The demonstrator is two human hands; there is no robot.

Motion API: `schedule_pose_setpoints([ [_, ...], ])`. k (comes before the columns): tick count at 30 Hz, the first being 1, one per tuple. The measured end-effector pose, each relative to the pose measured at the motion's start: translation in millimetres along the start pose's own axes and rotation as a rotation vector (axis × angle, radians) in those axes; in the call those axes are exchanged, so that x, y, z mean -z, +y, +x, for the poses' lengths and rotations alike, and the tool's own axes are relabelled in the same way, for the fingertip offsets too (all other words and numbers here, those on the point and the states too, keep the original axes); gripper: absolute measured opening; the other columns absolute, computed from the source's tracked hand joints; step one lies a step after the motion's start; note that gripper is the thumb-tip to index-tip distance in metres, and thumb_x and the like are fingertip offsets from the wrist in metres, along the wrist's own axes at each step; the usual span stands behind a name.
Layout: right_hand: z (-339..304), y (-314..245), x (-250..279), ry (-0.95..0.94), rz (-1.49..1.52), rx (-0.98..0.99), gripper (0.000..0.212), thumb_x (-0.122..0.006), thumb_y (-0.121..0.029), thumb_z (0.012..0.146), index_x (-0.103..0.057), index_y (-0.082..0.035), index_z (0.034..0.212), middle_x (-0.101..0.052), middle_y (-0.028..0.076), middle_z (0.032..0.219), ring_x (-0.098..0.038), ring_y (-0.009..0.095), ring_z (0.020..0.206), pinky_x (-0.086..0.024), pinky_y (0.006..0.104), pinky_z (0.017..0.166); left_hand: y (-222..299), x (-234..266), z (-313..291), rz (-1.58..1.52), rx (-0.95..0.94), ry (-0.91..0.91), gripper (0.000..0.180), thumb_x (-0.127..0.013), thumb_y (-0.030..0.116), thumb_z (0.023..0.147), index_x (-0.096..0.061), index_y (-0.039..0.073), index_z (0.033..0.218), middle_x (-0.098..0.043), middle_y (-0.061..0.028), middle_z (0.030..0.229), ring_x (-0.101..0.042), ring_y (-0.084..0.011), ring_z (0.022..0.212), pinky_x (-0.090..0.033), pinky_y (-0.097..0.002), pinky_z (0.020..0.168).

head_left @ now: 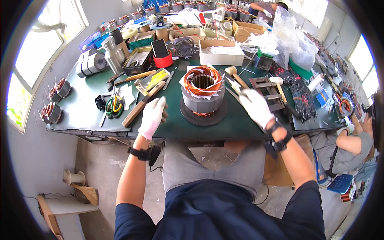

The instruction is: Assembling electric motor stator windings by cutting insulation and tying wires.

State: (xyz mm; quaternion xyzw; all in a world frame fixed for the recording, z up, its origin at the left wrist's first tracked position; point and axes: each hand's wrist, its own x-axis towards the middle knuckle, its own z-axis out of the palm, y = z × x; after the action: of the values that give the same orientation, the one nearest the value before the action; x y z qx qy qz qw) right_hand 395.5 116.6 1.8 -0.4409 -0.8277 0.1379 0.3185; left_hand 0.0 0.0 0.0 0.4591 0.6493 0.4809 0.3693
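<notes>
A grey stator core (203, 102) with copper windings (214, 82) and white insulating paper stands upright on a dark round base (186, 115) before me. My left hand (152, 117), in a white glove, is left of it, beside a wooden-handled tool (140, 108). Its fingers are loosely bent and apart, with nothing visible in them. To the stator's right, my gloved right hand (256, 107) lies over the lower ends of a pale pointed tool (233, 84) and a wooden-handled mallet (239, 78). Its fingertips are partly hidden, so their grip on either tool is unclear.
Scissors (115, 106) and a yellow tray (157, 79) lie at left. Steel clamps (270, 94), another mallet (279, 86) and black sleeving bundles (300, 98) are at right. Behind stand a red holder with a phone (161, 50), a fan (185, 47) and a white box (221, 53). A co-worker (348, 140) sits far right.
</notes>
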Motion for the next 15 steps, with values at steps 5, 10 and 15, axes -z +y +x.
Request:
schedule_pose_setpoints([
  [5,-58,6,-30,0.019,-0.433,0.242,0.022,-0.074,-0.025,0.091,-0.07,-0.007,0.104,-0.066,0.013,0.098,-0.063,0.033,0.093,-0.051,0.0454,0.083,-51,4,-26,0.513,-0.455,0.344,0.016,-0.064,0.017,0.1,-0.068,0.003,0.097,-0.069,-0.0169,0.081,-0.07,-0.0349,0.073,-0.055,-0.0399,0.07],
  [10,-57,8,-32,0.037,-0.448,0.26,0.02,-0.073,-0.022,0.09,-0.071,-0.008,0.104,-0.067,0.012,0.098,-0.063,0.033,0.093,-0.049,0.047,0.083,-47,-13,-29,0.72,-0.553,0.329,0.008,-0.067,0.012,0.097,-0.07,0.005,0.1,-0.072,-0.0158,0.092,-0.072,-0.0365,0.087,-0.057,-0.0412,0.078],
  [15,-53,2,-26,-0.067,-0.438,0.216,0.024,-0.072,-0.021,0.088,-0.069,-0.006,0.107,-0.064,0.012,0.094,-0.061,0.033,0.088,-0.046,0.0472,0.079,-49,-17,-28,0.732,-0.521,0.3,0.006,-0.069,0.008,0.093,-0.069,0.005,0.098,-0.07,-0.0147,0.088,-0.07,-0.0355,0.081,-0.056,-0.041,0.074],
])
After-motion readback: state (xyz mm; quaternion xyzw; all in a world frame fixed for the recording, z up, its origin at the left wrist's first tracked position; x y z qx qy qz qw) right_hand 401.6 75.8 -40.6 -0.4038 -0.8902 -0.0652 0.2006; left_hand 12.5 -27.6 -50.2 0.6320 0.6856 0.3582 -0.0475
